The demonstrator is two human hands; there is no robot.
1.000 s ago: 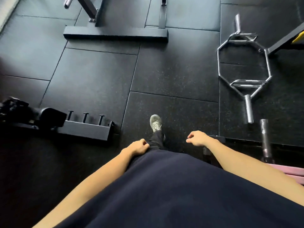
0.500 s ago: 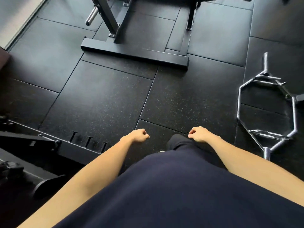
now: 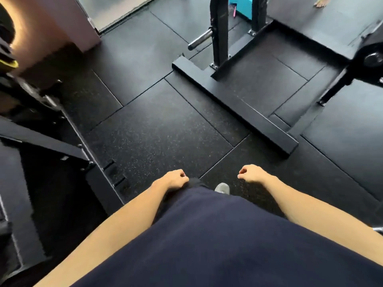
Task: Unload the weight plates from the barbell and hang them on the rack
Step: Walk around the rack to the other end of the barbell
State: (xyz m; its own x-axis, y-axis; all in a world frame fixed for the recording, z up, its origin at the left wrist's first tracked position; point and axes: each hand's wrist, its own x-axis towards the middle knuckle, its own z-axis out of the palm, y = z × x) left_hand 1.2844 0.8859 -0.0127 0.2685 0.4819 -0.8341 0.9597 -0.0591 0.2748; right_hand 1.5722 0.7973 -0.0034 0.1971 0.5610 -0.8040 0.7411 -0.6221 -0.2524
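Both the left hand (image 3: pixel 175 180) and right hand (image 3: pixel 251 174) hung loosely curled and held nothing above the rubber floor (image 3: pixel 157 125). No barbell showed; a dark round plate-like disc (image 3: pixel 373 56) at the right edge was blurred. Such plates would likely be heavy and rigid, best gripped at the rim with both hands. The rack (image 3: pixel 219 34) stood ahead, its steel peg (image 3: pixel 200 39) pointing left.
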